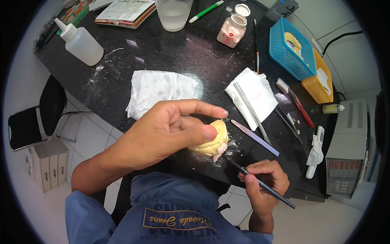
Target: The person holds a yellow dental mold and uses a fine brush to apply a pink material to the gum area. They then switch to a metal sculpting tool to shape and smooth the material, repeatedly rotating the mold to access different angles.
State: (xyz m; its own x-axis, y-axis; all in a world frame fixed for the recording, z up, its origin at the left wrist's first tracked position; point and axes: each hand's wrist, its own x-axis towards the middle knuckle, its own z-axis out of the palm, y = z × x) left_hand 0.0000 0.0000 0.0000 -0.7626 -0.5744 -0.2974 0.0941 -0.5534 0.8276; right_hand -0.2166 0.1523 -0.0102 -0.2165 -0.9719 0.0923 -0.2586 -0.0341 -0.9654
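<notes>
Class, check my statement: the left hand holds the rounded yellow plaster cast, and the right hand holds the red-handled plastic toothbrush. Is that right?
Not quite: the head view shows the right hand holding a slim, dark, pen-shaped tool; the toothbrush lies on the black tabletop. The left hand does hold the cast.

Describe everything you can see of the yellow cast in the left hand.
The yellow cast is small and rounded, with an uneven, matte surface that looks like plaster. Lumpy pink material clings to its lower right edge. The left hand holds it over the dark table, thumb across it, hiding part. The dark slim tool in the right hand points toward the pink; whether they touch is unclear.
</notes>
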